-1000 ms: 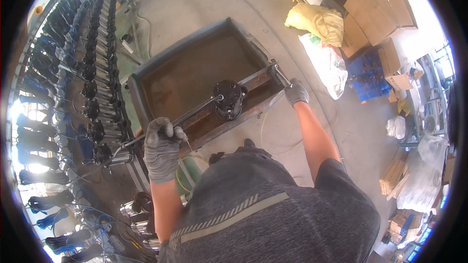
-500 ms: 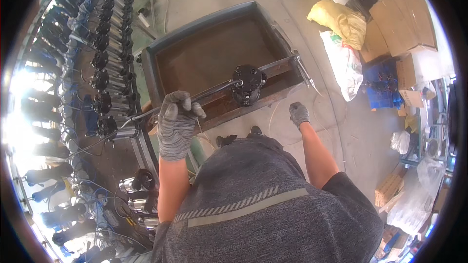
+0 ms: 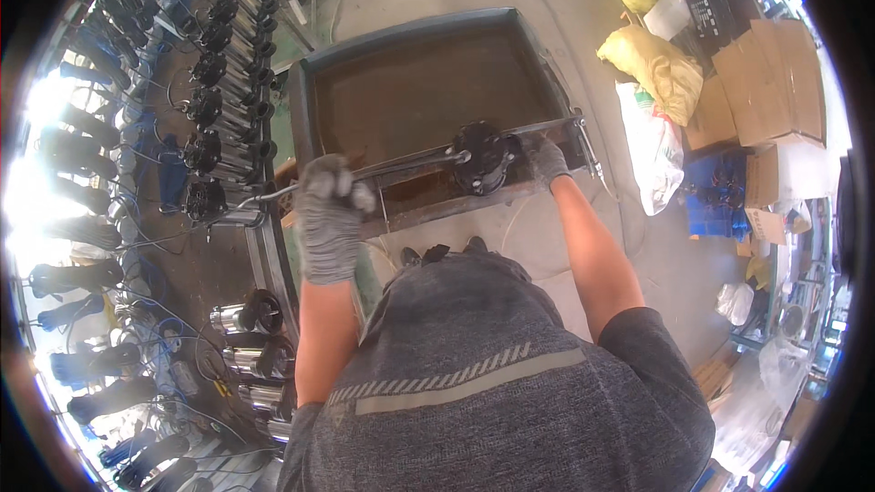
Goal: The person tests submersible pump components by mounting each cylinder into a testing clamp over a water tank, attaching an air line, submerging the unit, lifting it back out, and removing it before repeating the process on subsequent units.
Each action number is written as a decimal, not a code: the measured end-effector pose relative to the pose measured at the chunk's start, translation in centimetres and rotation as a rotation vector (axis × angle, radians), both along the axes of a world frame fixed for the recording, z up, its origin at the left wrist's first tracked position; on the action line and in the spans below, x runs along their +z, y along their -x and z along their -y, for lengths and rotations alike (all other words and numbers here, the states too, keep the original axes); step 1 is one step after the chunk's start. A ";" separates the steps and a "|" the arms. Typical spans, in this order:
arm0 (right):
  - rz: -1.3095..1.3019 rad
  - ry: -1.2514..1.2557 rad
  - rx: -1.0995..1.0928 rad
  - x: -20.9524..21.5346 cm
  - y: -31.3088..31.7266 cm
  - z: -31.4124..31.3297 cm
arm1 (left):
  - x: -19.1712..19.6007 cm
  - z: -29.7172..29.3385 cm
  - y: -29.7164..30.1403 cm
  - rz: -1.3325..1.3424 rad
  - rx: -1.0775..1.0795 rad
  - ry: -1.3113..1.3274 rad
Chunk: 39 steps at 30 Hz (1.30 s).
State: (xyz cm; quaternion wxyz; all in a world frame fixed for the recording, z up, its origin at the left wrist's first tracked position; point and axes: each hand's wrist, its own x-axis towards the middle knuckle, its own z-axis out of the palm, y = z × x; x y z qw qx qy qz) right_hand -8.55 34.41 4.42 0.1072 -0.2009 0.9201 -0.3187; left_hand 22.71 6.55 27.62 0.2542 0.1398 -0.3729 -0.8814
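My left hand [image 3: 326, 214], in a grey glove, grips a long metal rod [image 3: 401, 162] near its left end. The rod runs right to a black round pump part [image 3: 481, 157] that sits on the near rim of a large dark metal tank [image 3: 310, 118]. My right hand [image 3: 545, 159], also gloved, rests against the right side of that black part, fingers closed around its edge. My grey shirt fills the lower middle of the view.
Rows of black and silver pumps [image 3: 223, 82] with blue cables line the left side. Yellow sacks [image 3: 661, 68], a white bag [image 3: 649, 150], cardboard boxes [image 3: 761, 82] and blue crates [image 3: 720, 191] lie on the concrete floor at right.
My right hand has moved from the floor side up to the black part on the tank rim. My left hand keeps hold of the rod; the view has shifted slightly.
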 end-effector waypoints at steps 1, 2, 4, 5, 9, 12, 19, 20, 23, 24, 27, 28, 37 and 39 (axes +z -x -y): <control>0.032 0.043 0.092 0.8 0.0 1.1 | -0.3 1.5 -1.0 0.010 0.058 -0.052; 0.076 0.061 0.168 1.8 -0.3 2.0 | -0.5 3.3 -2.2 0.031 0.095 -0.116; 0.211 0.155 0.153 4.9 -1.7 3.2 | -1.2 6.8 -4.8 0.100 0.230 -0.296; 0.133 0.151 0.226 6.4 -3.0 4.3 | -2.1 7.7 -5.9 0.142 0.267 -0.261; -0.058 0.045 0.409 11.0 -9.1 9.6 | -5.7 8.8 -7.8 0.364 0.432 -0.185; -0.065 0.025 0.407 12.4 -10.7 11.7 | -7.3 7.4 -6.8 0.429 0.452 0.002; 0.195 0.182 0.280 10.2 -6.4 6.5 | -0.8 6.9 -8.1 0.042 0.246 -0.077; 0.269 0.155 0.226 9.3 -5.6 5.3 | 0.3 6.9 -7.8 -0.046 0.109 -0.050; 0.315 0.097 0.129 5.0 -3.7 2.9 | 1.2 4.1 -5.2 -0.035 0.057 -0.131; 0.232 0.035 0.111 3.2 -3.3 2.6 | 0.9 3.0 -3.8 -0.015 -0.001 -0.148; 0.084 -0.170 0.100 -1.5 -2.9 1.9 | -0.4 0.7 -0.1 0.005 -0.095 -0.197; 0.036 -0.272 0.099 -2.6 -2.9 1.8 | -0.7 0.4 0.5 -0.022 -0.104 -0.161; 0.176 -0.077 -0.021 -2.5 -3.2 0.6 | -1.3 0.9 0.5 0.026 -0.096 -0.064; 0.195 -0.025 0.028 -3.1 -3.1 0.2 | -1.5 0.6 0.5 0.032 -0.048 -0.019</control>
